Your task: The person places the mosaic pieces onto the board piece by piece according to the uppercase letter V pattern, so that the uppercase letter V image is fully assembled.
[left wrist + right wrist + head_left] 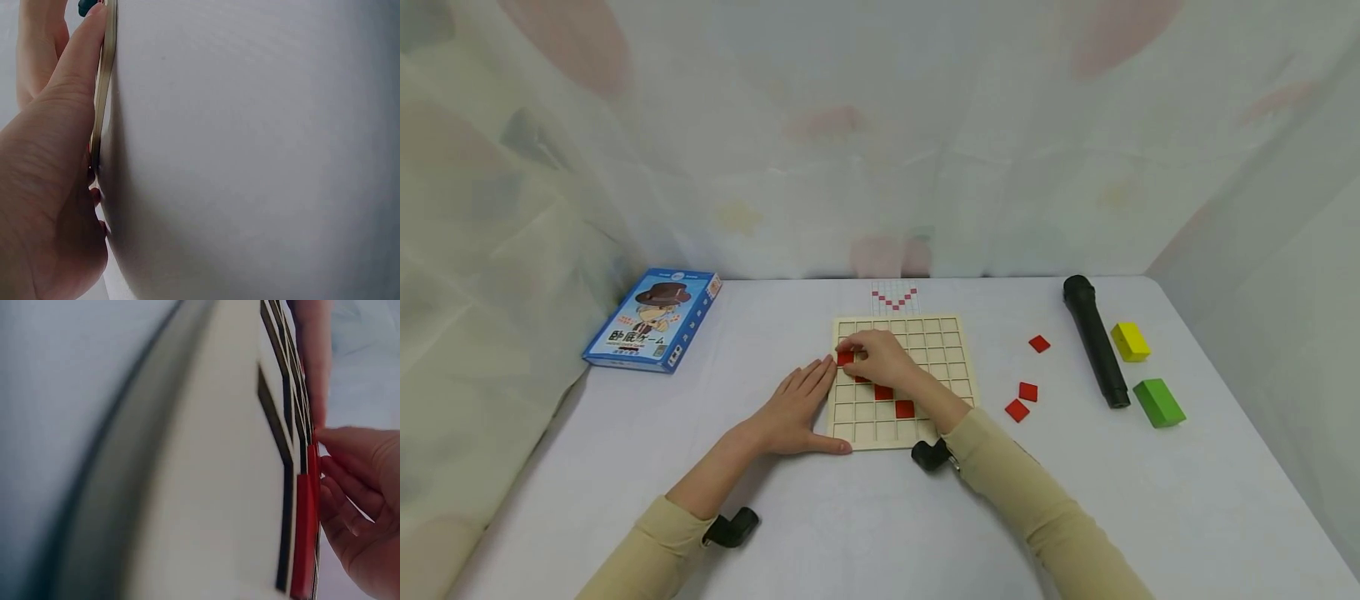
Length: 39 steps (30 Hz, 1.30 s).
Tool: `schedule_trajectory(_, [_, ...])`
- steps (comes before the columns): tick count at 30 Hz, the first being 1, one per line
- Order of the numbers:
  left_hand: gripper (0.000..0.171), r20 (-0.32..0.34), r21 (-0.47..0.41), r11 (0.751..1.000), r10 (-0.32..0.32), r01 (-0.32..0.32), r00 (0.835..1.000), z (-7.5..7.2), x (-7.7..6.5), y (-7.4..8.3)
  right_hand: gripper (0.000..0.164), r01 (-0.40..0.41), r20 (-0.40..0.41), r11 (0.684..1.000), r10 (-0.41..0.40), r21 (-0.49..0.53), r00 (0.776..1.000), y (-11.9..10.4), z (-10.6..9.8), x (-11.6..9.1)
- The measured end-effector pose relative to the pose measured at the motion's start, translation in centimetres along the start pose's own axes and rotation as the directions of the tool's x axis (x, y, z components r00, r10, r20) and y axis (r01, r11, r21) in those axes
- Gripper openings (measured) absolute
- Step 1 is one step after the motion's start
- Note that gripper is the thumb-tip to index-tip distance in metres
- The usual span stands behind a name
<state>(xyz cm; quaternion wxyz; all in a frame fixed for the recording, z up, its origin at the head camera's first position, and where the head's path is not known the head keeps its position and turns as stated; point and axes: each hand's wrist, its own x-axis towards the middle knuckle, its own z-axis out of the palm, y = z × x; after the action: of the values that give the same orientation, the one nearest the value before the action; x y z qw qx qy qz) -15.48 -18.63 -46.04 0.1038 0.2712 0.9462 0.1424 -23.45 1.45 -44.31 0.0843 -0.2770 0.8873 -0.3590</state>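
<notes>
Since the wooden grid board (936,356) could slide on the worktop (850,517), the left hand (793,412) seems set to brace it: fingers straight, slightly spread, gripping nothing, fingertips at its left edge, thumb at the near corner. Three red tiles (883,392) sit in cells, stepping diagonally nearer and rightward from the right fingers. Right hand (882,357): fingers bent to a small gap, pinching a single red tile (846,358) in the leftmost column, just beside the left fingertips; an edge hold probably suits so thin a piece. Whether it is fully seated, can't tell. Loose red tiles (1027,392) lie well right of those fingers, likely a supply on that hand's side. Farther right: green block (1157,403), black microphone (1096,342), yellow block (1129,342), apparently set aside. Blue game box (651,319), beyond the left fingers, well apart, likewise. Pattern card (895,297), past the right fingers and the board, shows a red V; presumably put there for easy checking.
</notes>
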Motion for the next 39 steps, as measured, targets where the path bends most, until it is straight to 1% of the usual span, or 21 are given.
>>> schedule_trajectory(3, [0.128, -0.005, -0.005, 1.000, 0.005, -0.005, 1.000, 0.1, 0.0, -0.1, 0.029, -0.007, -0.015, 1.000, 0.007, 0.027, 1.000, 0.1, -0.4, -0.5])
schedule_trajectory(7, [0.128, -0.015, -0.009, 1.000, 0.007, -0.007, 1.000, 0.2, 0.0, -0.1, 0.024, -0.016, -0.059, 0.996, 0.021, 0.082, 0.998, 0.5, -1.6, -1.5])
schedule_trajectory(10, [0.129, -0.015, 0.000, 1.000, -0.003, 0.003, 1.000, 0.2, 0.0, -0.1, 0.022, -0.052, -0.073, 0.993, 0.060, 0.104, 0.996, 1.3, -2.6, -2.3])
schedule_trajectory(15, [0.129, -0.015, 0.007, 1.000, -0.009, 0.009, 1.000, 0.2, 0.0, -0.1, 0.024, -0.122, -0.079, 0.982, 0.134, 0.143, 0.988, 3.0, -4.5, -3.9])
schedule_trajectory(21, [0.129, -0.020, 0.017, 1.000, -0.003, 0.003, 1.000, 0.4, 0.0, -0.1, 0.025, -0.172, -0.119, 0.966, 0.198, 0.195, 0.973, 4.5, -7.0, -6.3])
schedule_trajectory(26, [0.129, -0.028, 0.015, 1.000, 0.001, 0.000, 1.000, 0.3, 0.0, 0.1, 0.025, -0.205, -0.176, 0.956, 0.242, 0.208, 0.954, 6.2, -9.0, -8.2])
schedule_trajectory(29, [0.129, -0.033, 0.009, 1.000, 0.002, -0.002, 0.999, 0.2, 0.0, 0.1, 0.026, -0.223, -0.213, 0.956, 0.262, 0.190, 0.941, 7.4, -10.1, -9.3])
schedule_trajectory(34, [0.129, -0.028, 0.008, 1.000, -0.010, 0.010, 1.000, 0.3, 0.0, 0.1, 0.027, -0.262, -0.259, 0.957, 0.287, 0.129, 0.922, 9.7, -11.6, -11.1])
schedule_trajectory(36, [0.129, -0.025, 0.009, 1.000, -0.013, 0.014, 1.000, 0.3, 0.0, 0.1, 0.027, -0.289, -0.277, 0.951, 0.308, 0.107, 0.910, 10.7, -12.1, -11.8])
schedule_trajectory(39, [0.129, -0.026, 0.008, 1.000, -0.011, 0.012, 1.000, 0.4, 0.1, 0.0, 0.027, -0.341, -0.310, 0.935, 0.353, 0.092, 0.883, 11.8, -12.9, -12.6])
